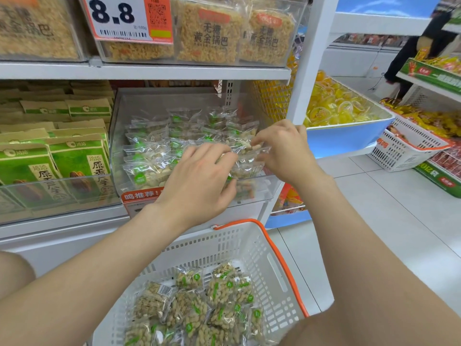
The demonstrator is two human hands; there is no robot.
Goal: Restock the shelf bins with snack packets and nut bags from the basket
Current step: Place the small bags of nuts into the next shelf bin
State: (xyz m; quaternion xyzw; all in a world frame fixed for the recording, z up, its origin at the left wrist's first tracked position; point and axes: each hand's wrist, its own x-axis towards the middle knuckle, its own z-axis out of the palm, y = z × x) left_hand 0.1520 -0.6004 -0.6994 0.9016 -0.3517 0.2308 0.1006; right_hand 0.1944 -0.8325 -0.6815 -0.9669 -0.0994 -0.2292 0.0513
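A clear plastic shelf bin (119, 126) on the middle shelf holds several small clear nut bags (149, 146) with green round labels. Both hands are over its front right corner. My left hand (202, 178) grips the left edge of one clear nut bag (245, 163) with curled fingers. My right hand (284, 148) pinches the same bag's top right edge. Below, a white basket (277, 270) with an orange rim holds several peanut bags (199, 310) with green labels.
Left of the bin stand green and brown seed bags (74, 161) in another clear bin. The shelf above carries crispy rice packs (209, 33) and a price tag (124, 18). To the right are a blue bin of yellow jelly cups (334, 108) and a second white basket (404, 151); a person (424, 43) stands far back.
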